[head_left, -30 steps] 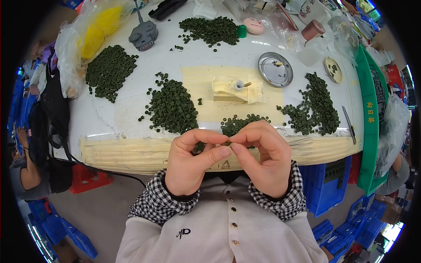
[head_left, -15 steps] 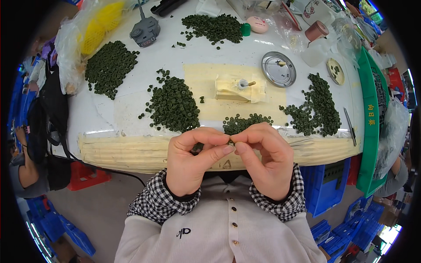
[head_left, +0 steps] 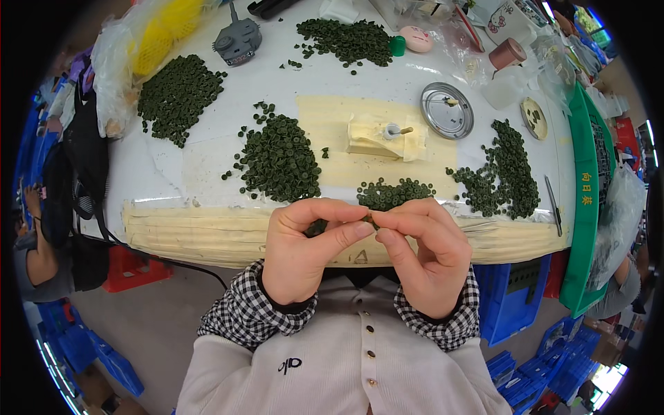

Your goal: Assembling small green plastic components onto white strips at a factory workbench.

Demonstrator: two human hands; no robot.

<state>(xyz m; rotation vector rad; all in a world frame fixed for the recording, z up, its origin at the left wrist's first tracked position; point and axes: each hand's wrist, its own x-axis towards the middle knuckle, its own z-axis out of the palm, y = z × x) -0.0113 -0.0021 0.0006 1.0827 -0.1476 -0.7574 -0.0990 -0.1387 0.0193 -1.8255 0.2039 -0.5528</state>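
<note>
A tiny dark green part (head_left: 374, 221) sits pinched between the fingertips of the left hand (head_left: 302, 249) and right hand (head_left: 434, 259), mostly covered, its shape and tilt unclear.

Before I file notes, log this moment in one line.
left hand: pinching tiny, mostly hidden piece | right hand: same | beyond: small dark-green round pieces

The block (head_left: 373, 141) looks wrapped in matt, wrinkled, papery tape. Just right of the block, the round dish (head_left: 438, 115) is smooth, shiny metal; left of the block, the heaped parts (head_left: 280, 158) look like dull green plastic. Around the block, the tabletop (head_left: 242, 81) is smooth and white, with glossy glare. Well right of the block, the tray (head_left: 579, 242) appears to be smooth green plastic. On the block's near side, the checked sleeves (head_left: 238, 308) are gathered, matt cloth.
</note>
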